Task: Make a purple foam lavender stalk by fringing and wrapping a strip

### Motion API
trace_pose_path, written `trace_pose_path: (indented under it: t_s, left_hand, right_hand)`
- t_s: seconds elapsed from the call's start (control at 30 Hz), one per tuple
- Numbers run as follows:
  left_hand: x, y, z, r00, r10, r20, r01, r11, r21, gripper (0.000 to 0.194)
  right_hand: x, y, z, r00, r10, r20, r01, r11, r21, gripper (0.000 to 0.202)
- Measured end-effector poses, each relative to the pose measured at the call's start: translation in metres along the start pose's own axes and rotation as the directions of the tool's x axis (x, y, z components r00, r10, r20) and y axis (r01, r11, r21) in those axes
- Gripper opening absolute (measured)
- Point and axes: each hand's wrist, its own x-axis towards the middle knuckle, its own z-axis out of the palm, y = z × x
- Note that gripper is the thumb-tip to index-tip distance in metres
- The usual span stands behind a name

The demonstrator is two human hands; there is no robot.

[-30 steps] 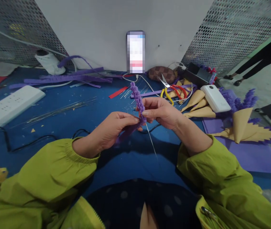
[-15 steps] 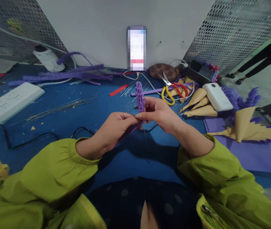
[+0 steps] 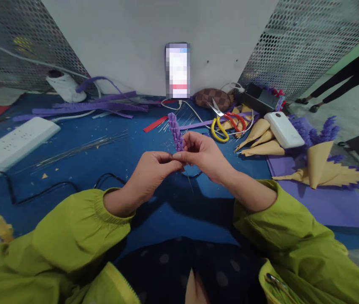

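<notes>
Above my fingertips a purple paper lavender flower (image 3: 176,131) stands up, tilted to the left, its small folded petals stacked along the stem. A thin wire points down out of its base. My right hand (image 3: 203,153) pinches the flower near its lower end with thumb and fingers. My left hand (image 3: 154,169) is closed at the same spot, its thumb and forefinger meeting the right thumb at the base. The lowest part of the flower is hidden behind my fingers.
Scissors (image 3: 219,110) with red and yellow handles, brown paper cones (image 3: 258,128) and a white power bank (image 3: 284,129) lie to the right. Loose wires (image 3: 81,148), purple strips (image 3: 90,106) and a power strip (image 3: 14,145) lie left. A phone (image 3: 178,69) leans at the back.
The flower has tipped from nearly upright to leaning left. The purple strip hanging below my left hand no longer shows. Both hands stay together at the flower's base.
</notes>
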Motion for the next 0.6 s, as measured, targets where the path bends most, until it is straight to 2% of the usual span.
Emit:
trace_pose_path:
  t_s: [0.1, 0.23, 0.3, 0.37, 0.47, 0.53, 0.6]
  left_hand:
    - [0.000, 0.003, -0.002, 0.999, 0.032, -0.019, -0.033, 0.999, -0.042, 0.012]
    - [0.000, 0.014, -0.008, 0.999, 0.044, -0.022, -0.048, 0.976, -0.212, 0.013]
    - [0.000, 0.020, -0.012, 0.997, 0.067, -0.025, -0.072, 0.954, -0.291, 0.013]
    - [0.000, 0.023, -0.014, 0.993, 0.114, -0.035, -0.119, 0.930, -0.349, 0.013]
    - [-0.001, 0.025, -0.016, 0.984, 0.165, -0.067, -0.178, 0.901, -0.396, 0.013]
    - [-0.004, 0.026, -0.016, 0.984, 0.168, -0.068, -0.181, 0.894, -0.409, 0.016]
    - [-0.009, 0.028, -0.015, 0.983, 0.172, -0.064, -0.182, 0.890, -0.418, 0.018]
  right_hand:
    - [-0.001, -0.005, -0.001, 0.999, -0.045, -0.028, 0.045, 0.999, 0.005, 0.027]
    - [-0.002, -0.015, -0.010, 0.990, -0.106, -0.092, 0.097, 0.991, -0.090, 0.026]
    - [-0.003, -0.019, -0.013, 0.996, -0.077, -0.033, 0.071, 0.984, -0.164, 0.031]
    - [-0.005, -0.021, -0.013, 0.995, -0.030, 0.091, 0.051, 0.970, -0.238, 0.035]
    - [-0.012, -0.021, -0.005, 0.978, -0.031, 0.205, 0.087, 0.960, -0.265, 0.033]
    - [-0.018, -0.019, 0.003, 0.981, -0.069, 0.183, 0.110, 0.968, -0.225, 0.030]
    - [-0.026, -0.017, 0.009, 0.987, -0.118, 0.113, 0.139, 0.968, -0.208, 0.027]
